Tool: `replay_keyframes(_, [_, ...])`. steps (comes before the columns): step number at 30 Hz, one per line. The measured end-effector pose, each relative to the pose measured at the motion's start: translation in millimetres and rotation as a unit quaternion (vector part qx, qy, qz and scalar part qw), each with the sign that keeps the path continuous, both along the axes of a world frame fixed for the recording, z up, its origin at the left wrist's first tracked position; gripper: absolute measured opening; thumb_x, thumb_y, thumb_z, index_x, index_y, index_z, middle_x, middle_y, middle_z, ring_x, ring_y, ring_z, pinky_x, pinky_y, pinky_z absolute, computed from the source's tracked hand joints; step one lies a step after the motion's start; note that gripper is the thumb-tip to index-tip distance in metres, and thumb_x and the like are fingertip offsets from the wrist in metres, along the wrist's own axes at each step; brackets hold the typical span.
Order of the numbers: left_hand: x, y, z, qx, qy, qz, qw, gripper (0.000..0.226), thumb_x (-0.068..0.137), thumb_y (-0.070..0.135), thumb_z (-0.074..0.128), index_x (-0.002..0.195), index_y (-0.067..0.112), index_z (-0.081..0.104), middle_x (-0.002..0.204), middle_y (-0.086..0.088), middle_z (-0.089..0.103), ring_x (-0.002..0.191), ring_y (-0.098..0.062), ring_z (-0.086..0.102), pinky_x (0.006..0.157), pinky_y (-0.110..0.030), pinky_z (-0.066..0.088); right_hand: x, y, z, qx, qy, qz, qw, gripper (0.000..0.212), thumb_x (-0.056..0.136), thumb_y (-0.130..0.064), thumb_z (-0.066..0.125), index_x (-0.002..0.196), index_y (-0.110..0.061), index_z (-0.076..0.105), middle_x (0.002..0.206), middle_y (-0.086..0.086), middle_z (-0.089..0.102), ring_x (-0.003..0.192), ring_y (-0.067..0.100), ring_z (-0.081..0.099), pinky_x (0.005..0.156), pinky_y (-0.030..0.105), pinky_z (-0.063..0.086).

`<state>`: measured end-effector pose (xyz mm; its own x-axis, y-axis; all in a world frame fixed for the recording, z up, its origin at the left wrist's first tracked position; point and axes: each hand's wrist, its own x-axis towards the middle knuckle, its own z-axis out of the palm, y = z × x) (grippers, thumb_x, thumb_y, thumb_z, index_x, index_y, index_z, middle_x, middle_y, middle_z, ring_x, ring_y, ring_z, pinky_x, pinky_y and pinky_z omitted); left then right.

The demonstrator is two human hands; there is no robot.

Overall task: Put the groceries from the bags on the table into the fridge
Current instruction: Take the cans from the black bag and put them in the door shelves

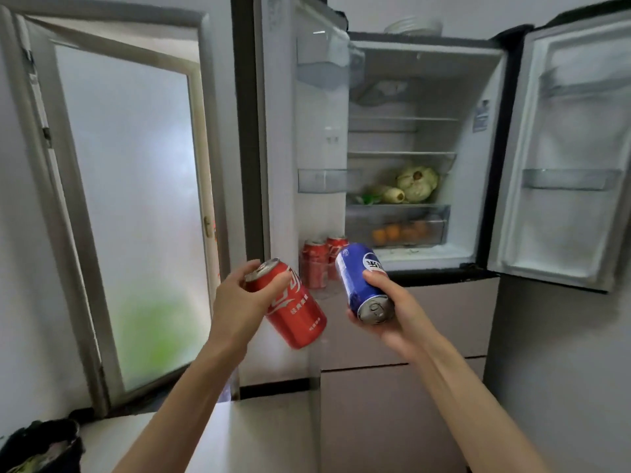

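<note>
**Two cans up in front of the open fridge**

I have both hands raised at the centre of the frame, each with a can. My left hand [239,303] grips a red can [290,303], fingers curled round its upper end, thumb across the side; the can tilts, top toward the upper left, base toward the lower right. My right hand [392,315] holds a blue can [363,283] from beneath, fingers wrapped round its lower end, with the silver lid and pull tab facing me and the base pointing up toward the fridge. The two cans sit near each other but apart.

Just behind them, low in the left door [283,138], two more red cans [319,264] stand upright side by side in the bottom door bin.

The fridge [426,59] fills the upper right of the frame, both upper doors swung wide. On the lower shelf I see a pale green cabbage [418,182] with a lighter vegetable [392,195] just beside it on the left. Below that shelf, the clear drawer [396,213] holds orange fruit [392,232]. The right door [566,148] shows a clear bin at mid height. On top of the fridge sits something white and round, too blurred to name.

At the left of the frame, a frosted glass window [129,186] stands open. In the lower left corner a dark bag [44,445] rests at the edge of a pale tabletop [112,438].
</note>
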<state>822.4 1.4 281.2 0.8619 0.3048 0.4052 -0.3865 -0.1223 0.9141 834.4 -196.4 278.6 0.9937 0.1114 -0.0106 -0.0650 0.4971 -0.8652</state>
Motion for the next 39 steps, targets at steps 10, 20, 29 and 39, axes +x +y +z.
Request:
replay_keyframes(10, [122.9,-69.4,137.4,0.119,-0.202,0.089,0.968,0.063,0.074,0.029,0.073,0.127,0.021,0.039,0.109,0.003,0.05,0.082,-0.002,0.054,0.066,-0.013,0.045,178.0,-69.7,126.6,-0.119,-0.217,-0.162,0.955,0.051,0.071,-0.026,0.076,0.111,-0.005,0.051,0.102,0.013,0.062,0.076,0.02,0.06,0.061,0.031,0.048])
replay_keyframes(20, [232.1,-114.8,231.6,0.28,-0.158,0.245,0.915,0.065,0.073,0.043,0.072,0.123,0.022,0.038,0.105,-0.008,0.055,0.092,-0.023,0.056,0.081,-0.034,0.048,318.4,-85.6,233.8,-0.351,-0.373,-0.176,0.841,0.063,0.067,-0.045,0.073,0.114,-0.017,0.041,0.107,0.003,0.054,0.096,0.026,0.058,0.074,0.04,0.053])
replay_keyframes(29, [280.8,-108.8,209.6,0.336,-0.006,0.31,0.89,0.07,0.074,0.049,0.069,0.126,0.02,0.032,0.119,-0.016,0.057,0.104,-0.034,0.058,0.09,-0.047,0.049,357.9,-65.6,232.1,-0.399,-0.437,-0.09,0.801,0.056,0.077,-0.048,0.068,0.112,-0.016,0.038,0.102,0.001,0.051,0.087,0.018,0.054,0.054,0.021,0.04])
replay_keyframes(39, [284.9,-106.5,204.5,0.32,0.033,0.316,0.892,0.074,0.081,0.043,0.065,0.134,0.014,0.022,0.124,-0.019,0.052,0.105,-0.035,0.057,0.088,-0.044,0.05,360.7,-44.7,202.2,-0.485,-0.49,-0.02,0.724,0.062,0.078,-0.056,0.062,0.121,-0.019,0.039,0.104,-0.001,0.053,0.093,0.018,0.057,0.07,0.028,0.048])
